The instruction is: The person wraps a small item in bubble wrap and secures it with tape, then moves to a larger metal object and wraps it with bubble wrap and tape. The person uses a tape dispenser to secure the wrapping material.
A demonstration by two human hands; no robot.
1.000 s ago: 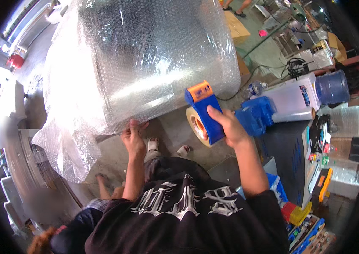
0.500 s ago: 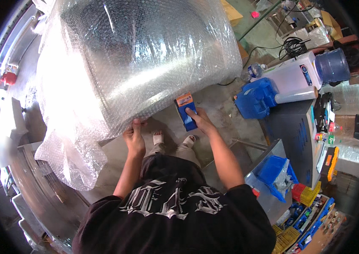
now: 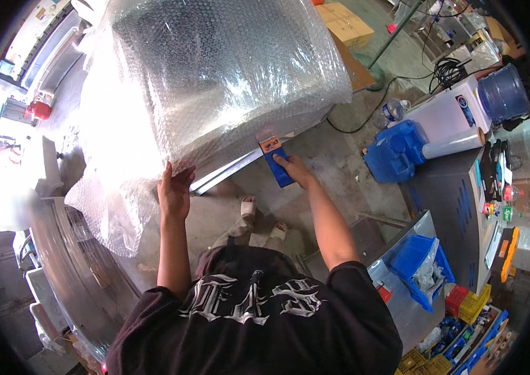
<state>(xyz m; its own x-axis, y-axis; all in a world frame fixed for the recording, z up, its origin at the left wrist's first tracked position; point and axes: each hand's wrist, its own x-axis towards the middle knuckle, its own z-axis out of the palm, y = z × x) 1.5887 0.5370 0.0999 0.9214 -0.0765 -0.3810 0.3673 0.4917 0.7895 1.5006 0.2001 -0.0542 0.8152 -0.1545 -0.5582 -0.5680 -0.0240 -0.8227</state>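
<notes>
A large boxy object is covered in clear bubble wrap (image 3: pixel 215 81) in front of me. At its lower near corner my left hand (image 3: pixel 174 195) has its palm turned up, with the thumb and curled fingers on the edge of the wrap; the fingertips are partly hidden. My right hand (image 3: pixel 296 170) grips a flat blue tool with an orange end (image 3: pixel 282 170), thumb on top. The orange end lies against the lower edge of the wrapped object; what kind of tool it is I cannot make out. A pale metallic strip (image 3: pixel 230 170) shows beneath the wrap between my hands.
Loose bubble wrap (image 3: pixel 111 215) hangs at the left, above a curved metallic piece (image 3: pixel 83 275). To the right are a blue jerrycan (image 3: pixel 390 153), a roll of clear film (image 3: pixel 452 144), a water jug (image 3: pixel 502 94) and a blue bin (image 3: pixel 415 259). A cardboard box (image 3: pixel 343 24) stands behind.
My left hand has moved left and up along the wrap's edge. The lower edge has lifted, exposing the metallic strip. My right hand still holds the blue tool, its orange end now against the wrapped object.
</notes>
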